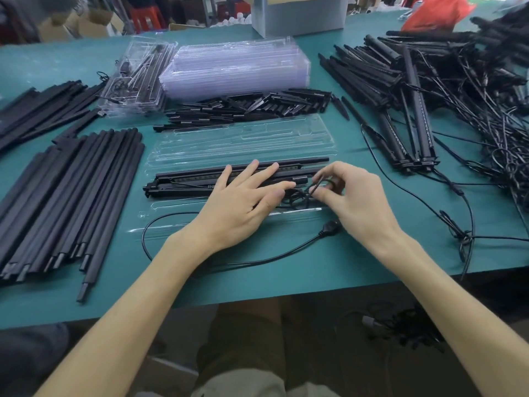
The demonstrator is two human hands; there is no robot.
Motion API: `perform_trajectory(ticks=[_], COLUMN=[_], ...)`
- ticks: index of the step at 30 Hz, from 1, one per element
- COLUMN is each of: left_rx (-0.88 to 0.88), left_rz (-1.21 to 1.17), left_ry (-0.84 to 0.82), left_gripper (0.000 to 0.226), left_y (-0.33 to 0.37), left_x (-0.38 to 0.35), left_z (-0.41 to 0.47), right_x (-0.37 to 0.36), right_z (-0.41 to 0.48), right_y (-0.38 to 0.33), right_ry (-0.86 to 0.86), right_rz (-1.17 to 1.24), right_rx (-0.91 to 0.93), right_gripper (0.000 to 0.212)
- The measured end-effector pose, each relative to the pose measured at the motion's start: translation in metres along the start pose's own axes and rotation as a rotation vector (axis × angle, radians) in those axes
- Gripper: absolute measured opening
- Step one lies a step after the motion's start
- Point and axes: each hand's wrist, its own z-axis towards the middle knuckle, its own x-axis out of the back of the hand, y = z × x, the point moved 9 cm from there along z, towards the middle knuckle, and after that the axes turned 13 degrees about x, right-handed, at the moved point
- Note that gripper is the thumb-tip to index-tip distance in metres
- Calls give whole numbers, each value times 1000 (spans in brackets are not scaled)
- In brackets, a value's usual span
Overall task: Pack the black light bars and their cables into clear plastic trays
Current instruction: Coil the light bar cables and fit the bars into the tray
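Left hand [243,202] flat on light bars [200,180] in clear tray [229,144]; right hand [352,193] pinches cable [312,189] (coiled loop).

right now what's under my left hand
Black light bars seated in the clear tray; the left hand lies flat across them. Its palm and fingers cover the bars' middle stretch and part of the coiled cable, so how the coil sits there is hidden.
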Motion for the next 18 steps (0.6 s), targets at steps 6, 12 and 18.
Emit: perform_trajectory(ticks=[6,12,18], left_rx=[-19,-13,4], left_rz=[74,37,9], left_ry=[22,43,62], left_gripper=[59,56,54], left_y=[1,3,5], left_x=[-1,3,6], left_z=[-1,-1,-3], right_x=[-11,-30,-26], right_z=[-3,-13,-23], right_y=[-20,-23,-21], right_ry=[-169,-452,-668], right_rz=[-412,-607,-424], right_rx=[204,277,139], right_gripper=[13,31,102])
